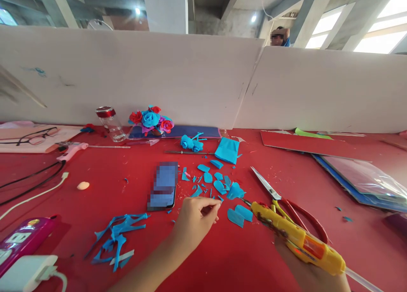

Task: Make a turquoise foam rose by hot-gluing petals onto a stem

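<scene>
My left hand is closed in a pinch above the middle of the table. What its fingertips hold, if anything, is too small to make out. My right hand, largely hidden, grips a yellow hot glue gun with a clear glue stick out of its back end. The gun's dark nozzle points at a gathered blue paper flower piece, close to or touching it. Just below the nozzle lie two blue petals. More cut petals and small blue scraps are spread beyond my left hand.
Scissors lie partly behind the glue gun. A phone, blue offcuts and a power strip are to the left. Farther back are blue roses, folded blue paper, a flower bouquet and a glass bottle.
</scene>
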Demonstrator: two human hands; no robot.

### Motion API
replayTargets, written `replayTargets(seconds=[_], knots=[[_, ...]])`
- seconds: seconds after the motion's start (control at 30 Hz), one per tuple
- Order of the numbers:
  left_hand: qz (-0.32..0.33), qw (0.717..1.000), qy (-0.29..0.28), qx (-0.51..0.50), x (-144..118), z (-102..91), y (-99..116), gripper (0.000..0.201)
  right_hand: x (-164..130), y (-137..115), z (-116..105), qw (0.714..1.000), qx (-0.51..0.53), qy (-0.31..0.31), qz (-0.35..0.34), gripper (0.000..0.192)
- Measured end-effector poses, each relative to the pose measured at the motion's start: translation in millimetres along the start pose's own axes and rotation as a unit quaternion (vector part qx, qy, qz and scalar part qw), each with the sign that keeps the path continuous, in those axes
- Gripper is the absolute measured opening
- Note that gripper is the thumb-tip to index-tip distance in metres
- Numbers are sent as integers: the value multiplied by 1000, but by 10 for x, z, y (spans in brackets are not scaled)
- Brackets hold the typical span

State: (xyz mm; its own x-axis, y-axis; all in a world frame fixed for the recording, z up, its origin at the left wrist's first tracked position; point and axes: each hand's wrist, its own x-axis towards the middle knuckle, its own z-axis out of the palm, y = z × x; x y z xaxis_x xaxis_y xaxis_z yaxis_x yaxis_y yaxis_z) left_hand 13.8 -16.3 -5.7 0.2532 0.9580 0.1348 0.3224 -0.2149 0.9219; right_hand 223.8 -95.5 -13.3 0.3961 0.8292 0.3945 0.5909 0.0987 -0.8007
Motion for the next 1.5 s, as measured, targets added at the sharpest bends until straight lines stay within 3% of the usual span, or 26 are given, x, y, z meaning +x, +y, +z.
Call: replayTargets(seconds=[0.1,0.23,0.4,0.53,1.0,1.5], knots=[[-27,1000,0,-12,5,-2,19,22,-18,-26,31,999,12,-10,36,29],[-38,999,1,-28,11,0,40,21,15,-32,11,999,24,-8,35,34],[-58,996,-4,-65,14,-13,68,21,64,-73,-7,999,21,-45,12,27],[-73,994,-9,-78,17,-23,83,23,49,-125,29,999,27,-17,17,29],[-88,991,-16,-97,8,-37,114,24,49,-138,59,999,34,-4,39,20],[-84,991,-16,-99,6,-43,81,22,13,-96,107,999,-17,-39,0,8]])
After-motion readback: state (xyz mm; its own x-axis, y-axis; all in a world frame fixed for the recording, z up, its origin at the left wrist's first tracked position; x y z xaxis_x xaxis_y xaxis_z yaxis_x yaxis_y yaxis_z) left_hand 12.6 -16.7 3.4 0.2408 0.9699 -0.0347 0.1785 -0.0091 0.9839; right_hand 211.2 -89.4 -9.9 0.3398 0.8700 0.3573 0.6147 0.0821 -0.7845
